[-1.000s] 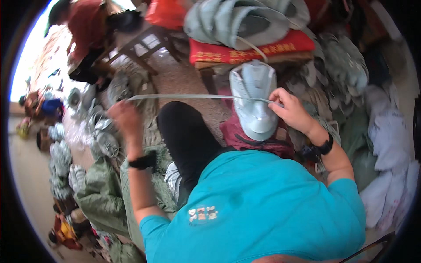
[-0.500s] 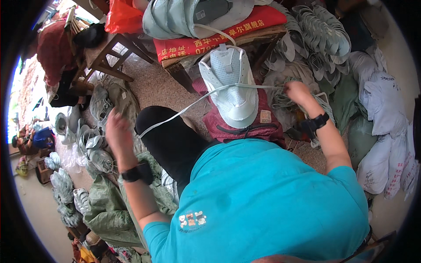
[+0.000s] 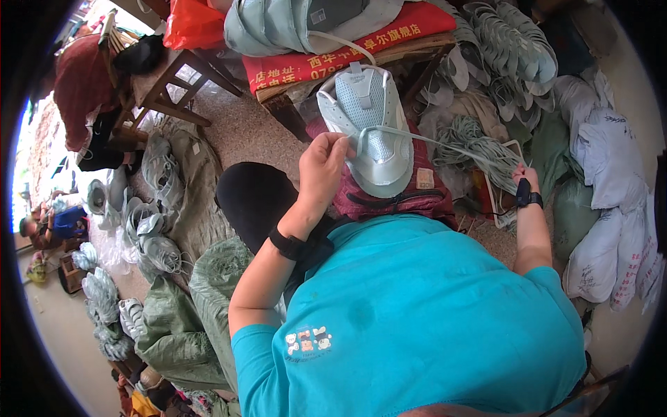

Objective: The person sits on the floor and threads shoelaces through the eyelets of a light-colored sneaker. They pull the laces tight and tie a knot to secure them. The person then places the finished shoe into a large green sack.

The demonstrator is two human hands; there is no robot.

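We saw the pale shoe upper (image 3: pixel 375 108) over maroon fabric (image 3: pixel 434 198), by the wooden bench's (image 3: pixel 285 115) edge; left hand (image 3: pixel 325 163) curled closed at its left rim, contents unclear; right hand (image 3: pixel 528 179) gripped the taut lace (image 3: pixel 455 147); speckled floor (image 3: pixel 233 128) gave room leftward.

A wooden bench (image 3: pixel 283 115) bears red cloth (image 3: pixel 432 18) under pale uppers (image 3: pixel 278 28).

- A turquoise short-sleeved shirt (image 3: pixel 431 292) is covering the torso.
- Three small bears (image 3: pixel 306 340) are decorating its front.
- Black trousers (image 3: pixel 253 198) are covering the leg.
- Black straps (image 3: pixel 283 242) are circling both wrists, holding dark boxy devices (image 3: pixel 522 190).
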